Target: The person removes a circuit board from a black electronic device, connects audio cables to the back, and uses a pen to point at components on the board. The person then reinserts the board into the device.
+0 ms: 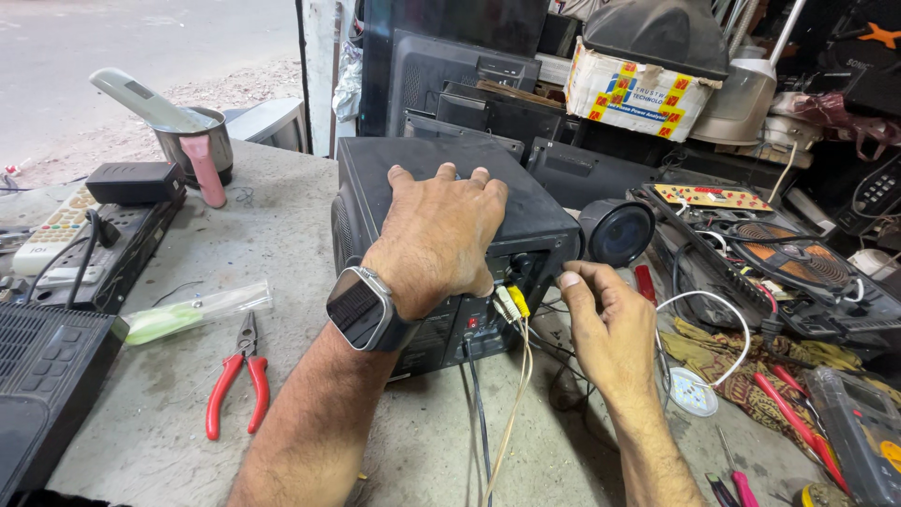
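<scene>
The left hand [439, 235] is pressing flat, fingers spread, on the black speaker box [441, 202]. The right hand [605, 314] is pinching a plug beside the box; keep it straight.

Electronics repair workshop open to the street, worn concrete surface [282, 244] strewn with red-handled pliers [235, 380], screwdrivers [798, 422] and loose wires, an opened appliance with bare circuit board [713, 198] at the right edge, old television sets [450, 70] stacked behind
</scene>
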